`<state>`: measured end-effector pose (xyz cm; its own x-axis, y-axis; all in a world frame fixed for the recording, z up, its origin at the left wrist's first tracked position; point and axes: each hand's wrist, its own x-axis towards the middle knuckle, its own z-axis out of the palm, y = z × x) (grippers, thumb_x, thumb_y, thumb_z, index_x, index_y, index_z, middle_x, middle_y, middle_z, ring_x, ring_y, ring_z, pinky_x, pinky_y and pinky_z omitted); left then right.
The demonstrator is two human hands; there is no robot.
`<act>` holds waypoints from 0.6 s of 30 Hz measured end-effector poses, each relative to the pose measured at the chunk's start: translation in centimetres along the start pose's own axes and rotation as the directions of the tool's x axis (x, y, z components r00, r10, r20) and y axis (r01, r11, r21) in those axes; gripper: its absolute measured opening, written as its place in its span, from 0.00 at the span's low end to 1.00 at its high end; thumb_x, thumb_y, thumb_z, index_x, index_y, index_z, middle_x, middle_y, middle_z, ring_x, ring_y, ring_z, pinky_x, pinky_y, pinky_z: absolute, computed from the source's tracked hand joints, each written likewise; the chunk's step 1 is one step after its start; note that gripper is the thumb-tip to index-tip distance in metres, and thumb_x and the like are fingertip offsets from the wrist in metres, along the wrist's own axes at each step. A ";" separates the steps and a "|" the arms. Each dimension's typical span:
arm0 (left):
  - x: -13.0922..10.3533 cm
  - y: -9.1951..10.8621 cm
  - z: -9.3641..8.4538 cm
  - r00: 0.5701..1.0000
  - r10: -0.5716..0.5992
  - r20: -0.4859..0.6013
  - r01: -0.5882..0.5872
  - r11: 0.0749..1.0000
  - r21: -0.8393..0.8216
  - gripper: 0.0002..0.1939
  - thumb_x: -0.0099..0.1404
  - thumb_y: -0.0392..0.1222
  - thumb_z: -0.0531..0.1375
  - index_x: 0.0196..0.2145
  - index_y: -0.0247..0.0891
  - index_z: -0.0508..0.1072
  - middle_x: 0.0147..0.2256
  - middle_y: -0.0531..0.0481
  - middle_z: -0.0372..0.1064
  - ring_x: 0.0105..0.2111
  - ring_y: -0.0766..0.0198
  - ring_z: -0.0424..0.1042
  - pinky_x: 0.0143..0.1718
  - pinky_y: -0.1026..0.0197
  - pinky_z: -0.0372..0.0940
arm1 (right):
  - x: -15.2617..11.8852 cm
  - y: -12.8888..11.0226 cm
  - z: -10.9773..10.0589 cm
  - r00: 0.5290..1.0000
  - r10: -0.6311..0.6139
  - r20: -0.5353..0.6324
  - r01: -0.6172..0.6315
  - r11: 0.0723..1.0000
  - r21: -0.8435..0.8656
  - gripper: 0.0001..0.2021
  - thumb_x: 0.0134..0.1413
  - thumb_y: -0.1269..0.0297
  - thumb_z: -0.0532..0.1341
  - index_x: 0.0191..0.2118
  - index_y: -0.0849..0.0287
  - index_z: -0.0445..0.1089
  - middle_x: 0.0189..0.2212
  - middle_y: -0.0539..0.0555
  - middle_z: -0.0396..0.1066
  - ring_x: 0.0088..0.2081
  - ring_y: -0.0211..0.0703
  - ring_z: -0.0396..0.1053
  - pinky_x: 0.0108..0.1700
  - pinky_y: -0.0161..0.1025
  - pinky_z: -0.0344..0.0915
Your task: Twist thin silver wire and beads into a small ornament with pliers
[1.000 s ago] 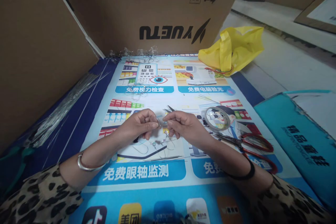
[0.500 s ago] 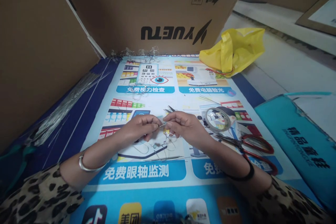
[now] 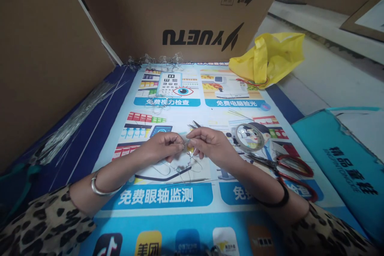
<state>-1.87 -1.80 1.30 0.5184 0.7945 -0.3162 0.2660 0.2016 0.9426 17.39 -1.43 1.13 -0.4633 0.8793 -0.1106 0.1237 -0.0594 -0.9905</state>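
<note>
My left hand [image 3: 166,147] and my right hand [image 3: 211,146] meet over the printed sheet, fingertips nearly touching. Both are closed in a pinch on a thin wire [image 3: 186,143], part of a loose beaded wire piece [image 3: 180,169]. Its loops and small beads hang below the fingers, close to the sheet. Dark pointed tool tips [image 3: 195,124] stick out behind my right hand; the rest is hidden, and I cannot tell whether the hand holds them. Right of that hand lie a round clear dish [image 3: 249,137] and red-handled scissors [image 3: 292,167], partly behind my forearm.
A bundle of straight wires [image 3: 75,122] lies at the left, near a teal-handled tool [image 3: 21,184]. Tangled wire pieces [image 3: 162,61] sit along the cardboard box [image 3: 180,4] at the back. A yellow bag [image 3: 270,60] and a teal bag [image 3: 339,160] are at the right.
My left hand has turned slightly, its fingers curling more around the wire. The beaded loops below have shifted a little. The camera view has moved slightly.
</note>
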 end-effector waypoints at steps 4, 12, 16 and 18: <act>0.0 -0.1 0.0 1.000 -0.012 0.002 0.012 1.000 -0.009 0.09 0.58 0.44 0.56 0.26 0.35 0.65 0.19 0.55 0.63 0.17 0.73 0.58 0.21 0.67 0.52 | 0.1 0.2 0.2 1.000 0.012 -0.011 -0.012 1.000 0.022 0.09 0.49 0.61 0.60 0.36 0.59 0.68 0.25 0.48 0.69 0.20 0.29 0.64 0.22 0.29 0.64; -0.1 0.1 0.0 1.000 -0.014 0.004 0.014 1.000 0.000 0.11 0.58 0.46 0.56 0.27 0.34 0.67 0.20 0.54 0.64 0.17 0.73 0.58 0.20 0.67 0.52 | 0.1 0.4 0.3 1.000 0.002 -0.004 -0.001 1.000 0.026 0.09 0.49 0.61 0.60 0.36 0.60 0.68 0.23 0.47 0.67 0.20 0.30 0.64 0.23 0.30 0.65; -0.1 0.2 0.1 1.000 -0.022 -0.006 0.022 1.000 -0.014 0.10 0.56 0.45 0.58 0.26 0.34 0.66 0.20 0.55 0.64 0.17 0.73 0.58 0.19 0.68 0.53 | 0.1 0.5 0.3 1.000 -0.010 0.008 0.010 1.000 0.026 0.09 0.50 0.60 0.60 0.36 0.59 0.68 0.24 0.47 0.68 0.21 0.29 0.63 0.22 0.29 0.63; 0.0 0.2 0.1 1.000 -0.022 -0.008 0.022 0.999 -0.027 0.09 0.56 0.43 0.58 0.25 0.35 0.66 0.20 0.55 0.64 0.16 0.74 0.58 0.19 0.68 0.53 | 0.1 0.5 0.3 1.000 -0.017 0.015 0.017 0.999 0.029 0.09 0.50 0.60 0.60 0.36 0.59 0.68 0.24 0.48 0.68 0.22 0.30 0.64 0.22 0.28 0.62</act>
<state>-1.74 -1.87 1.48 0.5059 0.7944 -0.3360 0.2551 0.2343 0.9381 17.13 -1.50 0.59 -0.4784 0.8730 -0.0950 0.0903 -0.0587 -0.9942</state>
